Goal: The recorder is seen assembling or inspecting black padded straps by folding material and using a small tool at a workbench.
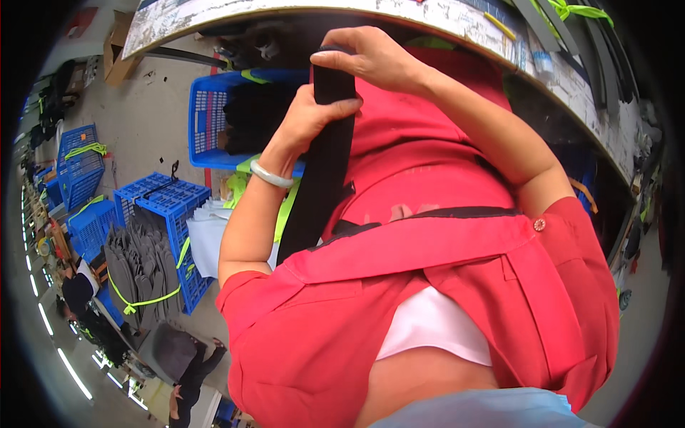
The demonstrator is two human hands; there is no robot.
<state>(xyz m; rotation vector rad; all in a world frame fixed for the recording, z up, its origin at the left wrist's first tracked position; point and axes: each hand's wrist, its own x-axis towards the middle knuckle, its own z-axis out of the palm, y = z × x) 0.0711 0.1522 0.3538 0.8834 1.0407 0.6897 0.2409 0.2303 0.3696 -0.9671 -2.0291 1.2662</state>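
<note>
- The long black fabric strip (332, 153) is being pinched at its far end by the right hand (369, 55).
- Nearer, it's being clasped by the left hand (312, 116), seemingly for steadiness.

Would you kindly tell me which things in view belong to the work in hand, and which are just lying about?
Work in hand:
Black strip, held by the left hand and right hand
Perhaps the black pieces in the blue basket

Seemingly just lying about:
Yellow stick on the worktable
Tied bundle of grey pieces
Cardboard box
</note>
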